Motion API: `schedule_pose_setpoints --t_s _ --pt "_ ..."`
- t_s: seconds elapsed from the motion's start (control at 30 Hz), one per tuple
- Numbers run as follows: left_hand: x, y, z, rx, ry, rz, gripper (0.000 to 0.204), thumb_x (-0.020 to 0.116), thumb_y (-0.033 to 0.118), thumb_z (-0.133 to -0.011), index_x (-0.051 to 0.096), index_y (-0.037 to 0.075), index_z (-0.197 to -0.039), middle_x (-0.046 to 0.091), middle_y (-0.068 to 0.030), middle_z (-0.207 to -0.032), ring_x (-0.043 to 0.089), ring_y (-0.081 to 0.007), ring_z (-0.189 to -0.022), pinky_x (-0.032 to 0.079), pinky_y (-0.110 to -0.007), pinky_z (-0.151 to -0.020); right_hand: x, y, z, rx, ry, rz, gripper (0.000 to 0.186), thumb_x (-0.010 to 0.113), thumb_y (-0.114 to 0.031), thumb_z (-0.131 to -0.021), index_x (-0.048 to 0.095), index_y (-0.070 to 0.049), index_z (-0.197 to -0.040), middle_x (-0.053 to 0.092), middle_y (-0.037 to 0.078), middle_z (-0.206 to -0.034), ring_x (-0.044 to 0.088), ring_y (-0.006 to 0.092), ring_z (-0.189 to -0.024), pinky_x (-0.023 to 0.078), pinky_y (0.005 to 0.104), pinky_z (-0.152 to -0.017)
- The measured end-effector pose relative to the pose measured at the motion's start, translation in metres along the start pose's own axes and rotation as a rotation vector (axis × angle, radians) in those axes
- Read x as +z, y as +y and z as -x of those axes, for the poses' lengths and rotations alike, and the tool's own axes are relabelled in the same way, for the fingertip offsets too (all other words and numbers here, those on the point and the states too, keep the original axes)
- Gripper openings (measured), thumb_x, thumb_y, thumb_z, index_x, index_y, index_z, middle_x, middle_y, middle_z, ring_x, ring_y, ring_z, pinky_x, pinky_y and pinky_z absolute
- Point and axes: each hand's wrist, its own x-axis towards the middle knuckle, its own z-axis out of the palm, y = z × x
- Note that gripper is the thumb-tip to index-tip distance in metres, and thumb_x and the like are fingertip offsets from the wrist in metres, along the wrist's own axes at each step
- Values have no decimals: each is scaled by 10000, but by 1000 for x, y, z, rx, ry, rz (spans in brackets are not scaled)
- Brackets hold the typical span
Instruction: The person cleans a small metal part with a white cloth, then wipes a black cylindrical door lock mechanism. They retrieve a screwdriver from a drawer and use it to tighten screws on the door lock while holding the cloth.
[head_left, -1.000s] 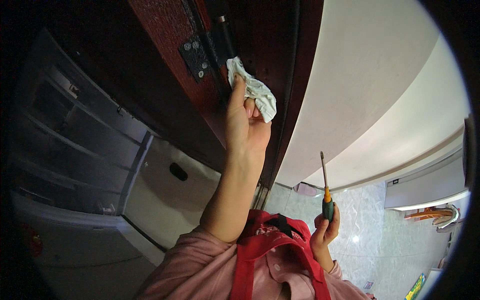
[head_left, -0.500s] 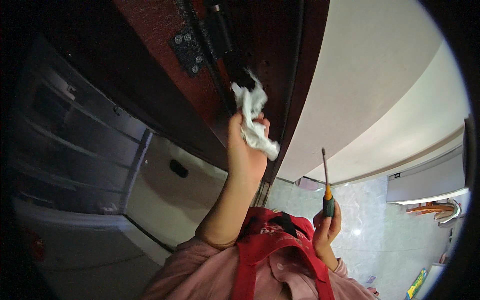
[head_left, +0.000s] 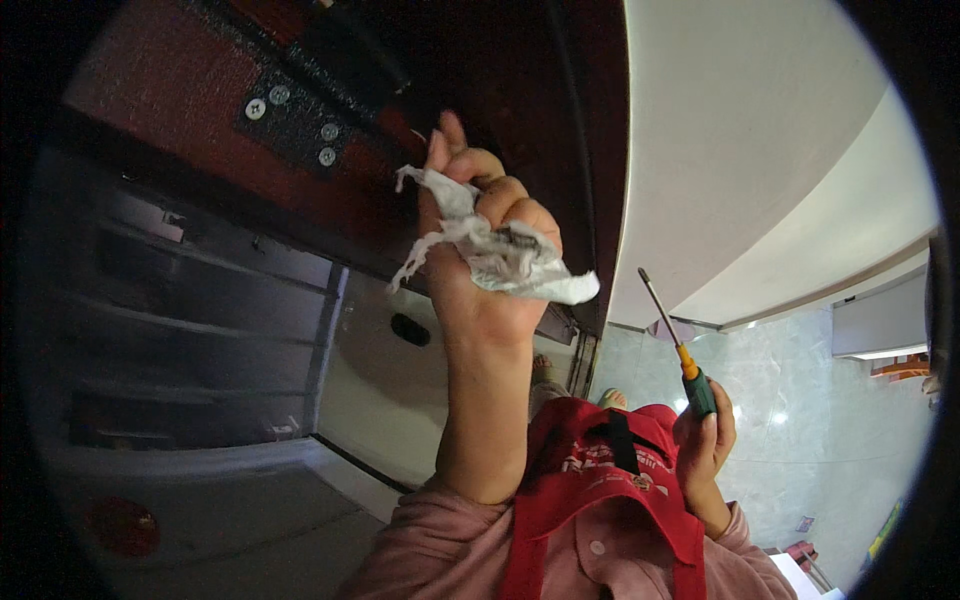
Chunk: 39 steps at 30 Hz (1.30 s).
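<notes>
A crumpled white tissue with dark smudges [head_left: 510, 250] lies across the palm of my left hand [head_left: 480, 310], raised in front of the dark wooden door edge. The fingers curl over it, while the thumb and a fingertip point up beside the wood. Up and left of that hand is a dark hinge [head_left: 295, 118] with several silver screws in its plate. Lower on the right, my right hand [head_left: 708, 445] grips a screwdriver [head_left: 686, 362] by its green handle. Its yellow collar and metal shaft point up and to the left, apart from the door.
Dark reddish-brown wood [head_left: 170, 90] fills the upper left. A pale wall [head_left: 710, 150] curves along the right above a light tiled floor [head_left: 780, 460]. Dim shelving [head_left: 200, 330] stands at the left, and a dark oval thing [head_left: 410, 328] lies on the floor beside it.
My view has shifted, and the hinge now appears farther left. The left hand has turned its palm into view with the tissue. The screwdriver stays in my right hand and tilts more to the left.
</notes>
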Motion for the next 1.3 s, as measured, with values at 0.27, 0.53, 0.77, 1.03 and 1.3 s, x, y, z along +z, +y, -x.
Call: schedule_pose_setpoints --t_s 0.27,0.53,0.77,1.03,1.3 --pt "8 -5 -18 -3 -49 -18 329 597 382 -880 582 189 -614 556 107 -590 450 -16 -487 356 -181 -494 -2 -4 -6 23 18 16 450 449 -287 -940 465 63 -1222 548 63 -888 436 59 -552 345 201 -471" --pt "15 -4 -16 21 -26 78 220 578 350 -895 649 155 -821 595 93 -673 442 -13 -523 328 -183 -499 -5 4 -8 20 49 24 460 437 -296 -946 451 63 -1233 524 37 -809 405 53 -530 314 199 -473" --pt "24 -6 -10 -35 13 127 215 610 316 -876 630 158 -731 573 105 -671 440 -11 -549 303 -177 -523 -5 0 -8 54 35 40 444 446 -281 -947 472 65 -1223 545 49 -846 431 53 -562 331 198 -486" --pt "26 0 -14 -138 12 130 205 627 298 -864 613 153 -720 569 98 -674 454 -18 -584 335 -206 -572 -5 3 -10 14 20 93 442 425 -278 -953 452 52 -1246 508 31 -758 401 49 -523 302 197 -460" --pt "21 2 -17 -81 -51 -10 171 571 267 -901 621 126 -819 596 47 -683 538 -73 -617 447 -267 -663 -5 5 -10 60 17 -19 456 457 -281 -947 452 62 -1247 523 29 -761 423 50 -544 323 201 -477"
